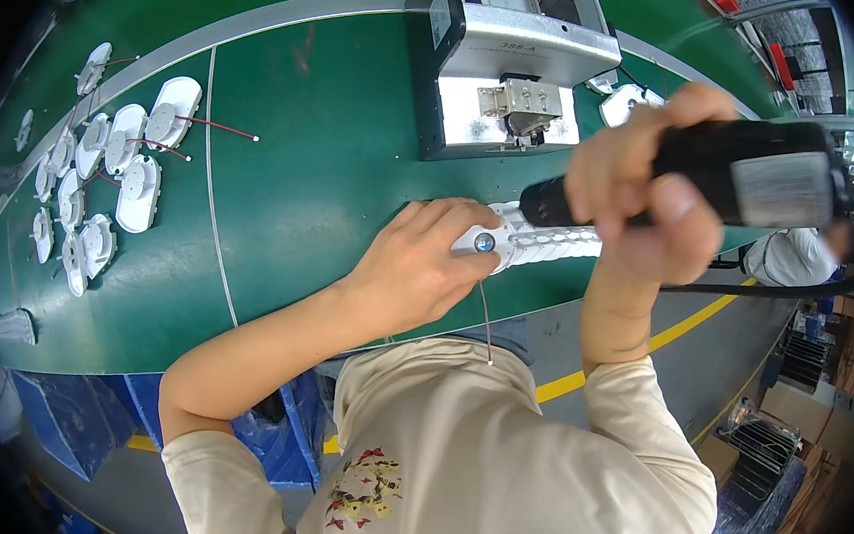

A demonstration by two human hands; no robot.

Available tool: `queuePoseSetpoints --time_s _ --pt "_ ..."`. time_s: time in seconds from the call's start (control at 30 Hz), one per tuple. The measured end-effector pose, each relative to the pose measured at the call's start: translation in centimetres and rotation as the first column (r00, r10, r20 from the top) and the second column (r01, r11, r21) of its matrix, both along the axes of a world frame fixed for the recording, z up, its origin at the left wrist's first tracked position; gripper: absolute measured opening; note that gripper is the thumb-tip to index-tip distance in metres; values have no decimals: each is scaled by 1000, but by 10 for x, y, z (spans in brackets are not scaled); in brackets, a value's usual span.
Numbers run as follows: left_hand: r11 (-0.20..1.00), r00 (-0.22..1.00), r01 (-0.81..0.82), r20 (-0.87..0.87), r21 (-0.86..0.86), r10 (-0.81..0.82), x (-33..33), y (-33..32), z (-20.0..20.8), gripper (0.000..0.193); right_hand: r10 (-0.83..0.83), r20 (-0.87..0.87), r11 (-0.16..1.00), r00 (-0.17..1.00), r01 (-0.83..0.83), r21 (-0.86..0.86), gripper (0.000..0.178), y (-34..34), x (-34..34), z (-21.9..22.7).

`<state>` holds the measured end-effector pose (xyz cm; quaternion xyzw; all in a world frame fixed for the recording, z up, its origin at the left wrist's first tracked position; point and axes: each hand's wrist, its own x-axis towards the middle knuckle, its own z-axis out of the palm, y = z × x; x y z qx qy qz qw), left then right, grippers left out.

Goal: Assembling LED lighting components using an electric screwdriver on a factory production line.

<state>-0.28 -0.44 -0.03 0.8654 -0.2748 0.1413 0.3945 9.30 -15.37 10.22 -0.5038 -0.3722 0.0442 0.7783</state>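
My left hand [425,265] is closed over a small white plastic housing [502,248] on the green table, its fingers curled over the left end. A round, bluish, shiny spot shows on that housing, and a thin wire [487,323] hangs from it past the table edge. In my right hand [642,190] is a black electric screwdriver [730,168], held nearly level, its nose pointing left above the housing. Motion blurs the right hand somewhat. Whether the tip touches the housing cannot be made out. A ribbed white strip [556,245] runs rightward from the housing, under the screwdriver.
A silver and black machine [520,44] stands at the table's far side. Several white oval parts [174,106], some with red wires, lie at the left, near a grey glove-like cloth [8,328]. Another white part [630,102] lies right of the machine. A black cable [810,289] trails from the screwdriver.
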Motion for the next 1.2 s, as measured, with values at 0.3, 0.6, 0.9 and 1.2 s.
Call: queuePoseSetpoints --time_s 0.3,0.6,0.9,1.2 --pt "1000 1000 19 -23 14 -19 2 1 2 21 54 91 996 994 -61 68 35 10 51 25" --pt "1000 999 20 -38 5 -20 0 1 3 27 10 39 1000 999 -10 -3 31 2 26 16" --pt "1000 1000 7 -12 -14 -7 1 2 -1 26 -7 -168 1000 986 7 1 40 -21 -34 -1" --pt "1000 999 19 -35 -5 -19 -1 -2 4 26 50 60 987 997 -40 -157 35 -21 -43 -4"
